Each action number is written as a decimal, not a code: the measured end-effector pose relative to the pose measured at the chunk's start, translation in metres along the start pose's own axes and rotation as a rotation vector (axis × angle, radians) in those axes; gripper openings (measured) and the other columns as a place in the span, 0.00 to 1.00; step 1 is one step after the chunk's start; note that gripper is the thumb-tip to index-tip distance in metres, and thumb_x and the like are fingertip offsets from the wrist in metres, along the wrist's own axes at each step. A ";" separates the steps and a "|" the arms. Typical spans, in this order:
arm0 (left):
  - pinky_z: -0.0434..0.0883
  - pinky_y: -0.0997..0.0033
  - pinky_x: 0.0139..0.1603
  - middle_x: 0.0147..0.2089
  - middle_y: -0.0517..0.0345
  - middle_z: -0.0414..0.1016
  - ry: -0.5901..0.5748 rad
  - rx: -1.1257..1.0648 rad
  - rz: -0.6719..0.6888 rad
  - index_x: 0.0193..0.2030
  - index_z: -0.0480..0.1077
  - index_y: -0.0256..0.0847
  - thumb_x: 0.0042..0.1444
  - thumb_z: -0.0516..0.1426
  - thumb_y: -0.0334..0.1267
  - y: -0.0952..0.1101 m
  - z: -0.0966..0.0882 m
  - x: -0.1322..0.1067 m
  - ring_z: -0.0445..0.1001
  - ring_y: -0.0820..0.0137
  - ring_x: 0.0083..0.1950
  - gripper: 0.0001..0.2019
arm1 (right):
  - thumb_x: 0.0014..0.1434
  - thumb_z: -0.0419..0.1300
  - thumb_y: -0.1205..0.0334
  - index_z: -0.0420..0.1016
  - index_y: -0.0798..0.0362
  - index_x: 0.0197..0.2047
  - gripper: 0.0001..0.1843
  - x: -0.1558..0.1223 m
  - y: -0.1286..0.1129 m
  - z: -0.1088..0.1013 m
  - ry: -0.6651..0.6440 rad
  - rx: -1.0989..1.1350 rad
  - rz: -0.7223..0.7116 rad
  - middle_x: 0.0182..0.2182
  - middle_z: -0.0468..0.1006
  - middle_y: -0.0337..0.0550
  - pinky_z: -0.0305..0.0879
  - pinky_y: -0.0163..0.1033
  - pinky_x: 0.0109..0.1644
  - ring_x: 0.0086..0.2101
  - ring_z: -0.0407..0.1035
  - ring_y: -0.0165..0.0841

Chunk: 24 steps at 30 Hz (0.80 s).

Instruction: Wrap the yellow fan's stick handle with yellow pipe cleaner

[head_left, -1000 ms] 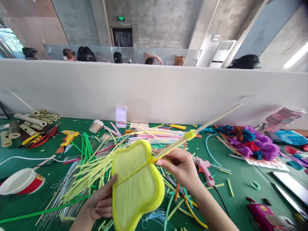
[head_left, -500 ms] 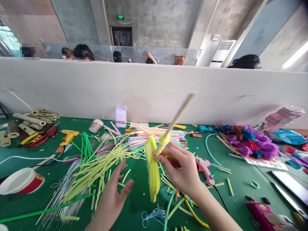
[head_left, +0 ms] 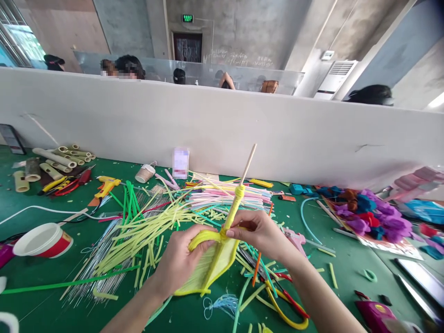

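A yellow hand-made fan (head_left: 214,263) with a fuzzy yellow rim and a pale wooden stick handle (head_left: 247,164) is held over the green table (head_left: 347,259). My left hand (head_left: 180,261) is closed on the fan's upper edge, fingers curled over the rim. My right hand (head_left: 258,233) pinches the yellow-wrapped part of the handle where it meets the fan. The stick points up and away from me. Under both hands lies a heap of yellow-green strips (head_left: 138,236).
Pastel straws (head_left: 225,196) lie behind the fan. A yellow glue gun (head_left: 104,185), bamboo tubes (head_left: 58,159) and a red-and-white paper cup (head_left: 43,240) are at left. A pink glue gun (head_left: 294,240) and purple and blue fluff (head_left: 367,212) are at right. A white partition (head_left: 312,134) stands behind, people beyond it.
The fan swung from flat-on to edge-on, its stick tilting upright. My left hand let go, then closed again on the fan's top rim. The camera shifted slightly.
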<state>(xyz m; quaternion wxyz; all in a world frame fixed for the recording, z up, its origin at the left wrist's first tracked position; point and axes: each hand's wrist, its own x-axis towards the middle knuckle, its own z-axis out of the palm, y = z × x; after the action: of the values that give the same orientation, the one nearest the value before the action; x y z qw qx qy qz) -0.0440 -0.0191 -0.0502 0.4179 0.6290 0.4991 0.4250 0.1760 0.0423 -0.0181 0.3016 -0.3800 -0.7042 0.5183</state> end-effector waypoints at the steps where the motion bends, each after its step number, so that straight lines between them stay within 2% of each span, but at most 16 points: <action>1: 0.70 0.72 0.43 0.41 0.56 0.83 -0.056 -0.019 -0.010 0.43 0.80 0.45 0.60 0.61 0.44 0.000 -0.004 0.004 0.79 0.63 0.41 0.09 | 0.52 0.72 0.51 0.84 0.51 0.31 0.12 0.002 0.000 -0.003 -0.050 0.024 0.009 0.28 0.80 0.41 0.66 0.36 0.31 0.28 0.70 0.32; 4: 0.69 0.74 0.44 0.39 0.57 0.82 -0.218 -0.133 -0.024 0.39 0.80 0.43 0.57 0.64 0.43 -0.005 -0.011 0.019 0.77 0.65 0.42 0.08 | 0.50 0.73 0.53 0.85 0.50 0.30 0.09 0.005 -0.003 -0.007 -0.176 0.064 -0.021 0.27 0.80 0.39 0.65 0.34 0.31 0.28 0.68 0.30; 7: 0.68 0.76 0.39 0.34 0.57 0.78 -0.335 -0.418 -0.095 0.36 0.79 0.39 0.51 0.68 0.43 -0.019 -0.007 0.031 0.74 0.69 0.36 0.10 | 0.47 0.75 0.57 0.84 0.51 0.28 0.08 0.007 -0.008 -0.001 -0.191 0.180 -0.055 0.25 0.77 0.37 0.64 0.32 0.29 0.27 0.67 0.28; 9: 0.66 0.77 0.32 0.30 0.60 0.75 -0.371 -0.604 -0.161 0.36 0.77 0.38 0.45 0.71 0.47 -0.031 0.002 0.036 0.70 0.73 0.30 0.17 | 0.47 0.76 0.59 0.84 0.49 0.28 0.07 0.008 -0.008 0.006 -0.173 0.310 -0.066 0.26 0.78 0.37 0.66 0.32 0.31 0.27 0.68 0.28; 11: 0.63 0.78 0.28 0.30 0.61 0.72 -0.370 -0.691 -0.186 0.37 0.75 0.38 0.41 0.72 0.52 -0.039 0.011 0.038 0.68 0.74 0.27 0.23 | 0.47 0.76 0.62 0.85 0.48 0.29 0.05 0.008 -0.007 0.010 -0.143 0.421 -0.067 0.27 0.79 0.36 0.68 0.33 0.33 0.27 0.69 0.27; 13: 0.63 0.79 0.28 0.30 0.62 0.71 -0.348 -0.729 -0.185 0.37 0.73 0.38 0.42 0.71 0.54 -0.040 0.017 0.038 0.67 0.75 0.27 0.25 | 0.47 0.76 0.62 0.85 0.47 0.29 0.05 0.007 -0.005 0.012 -0.090 0.463 -0.055 0.27 0.79 0.36 0.68 0.34 0.34 0.27 0.70 0.27; 15: 0.64 0.78 0.29 0.30 0.63 0.70 -0.322 -0.787 -0.192 0.39 0.71 0.40 0.46 0.70 0.52 -0.034 0.017 0.035 0.68 0.75 0.27 0.21 | 0.48 0.75 0.61 0.85 0.48 0.30 0.05 0.004 -0.005 0.011 -0.018 0.438 -0.037 0.28 0.80 0.37 0.69 0.35 0.36 0.29 0.71 0.28; 19: 0.70 0.74 0.36 0.38 0.60 0.76 -0.293 -0.763 -0.165 0.54 0.69 0.48 0.55 0.65 0.42 -0.016 0.006 0.028 0.74 0.70 0.34 0.20 | 0.49 0.75 0.59 0.85 0.49 0.31 0.06 -0.003 -0.009 0.010 0.075 0.381 -0.005 0.30 0.81 0.39 0.69 0.35 0.38 0.31 0.72 0.30; 21: 0.70 0.74 0.39 0.43 0.58 0.76 -0.257 -0.638 -0.093 0.51 0.71 0.46 0.56 0.64 0.42 -0.014 0.002 0.028 0.74 0.68 0.39 0.16 | 0.47 0.76 0.59 0.85 0.50 0.31 0.08 -0.004 -0.010 0.014 0.081 0.378 0.022 0.30 0.80 0.39 0.68 0.33 0.36 0.31 0.72 0.29; 24: 0.69 0.75 0.40 0.42 0.57 0.74 -0.259 -0.533 0.007 0.45 0.71 0.41 0.57 0.63 0.46 -0.017 0.004 0.036 0.74 0.68 0.40 0.13 | 0.45 0.76 0.58 0.84 0.52 0.30 0.10 -0.004 -0.009 0.021 0.040 0.411 0.048 0.27 0.79 0.38 0.67 0.33 0.36 0.30 0.71 0.28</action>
<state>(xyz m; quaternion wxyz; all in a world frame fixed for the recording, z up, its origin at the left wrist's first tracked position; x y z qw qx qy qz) -0.0398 0.0182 -0.0630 0.6270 0.5477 0.3103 0.4589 0.1589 0.0272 -0.0159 0.3743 -0.3374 -0.5682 0.6505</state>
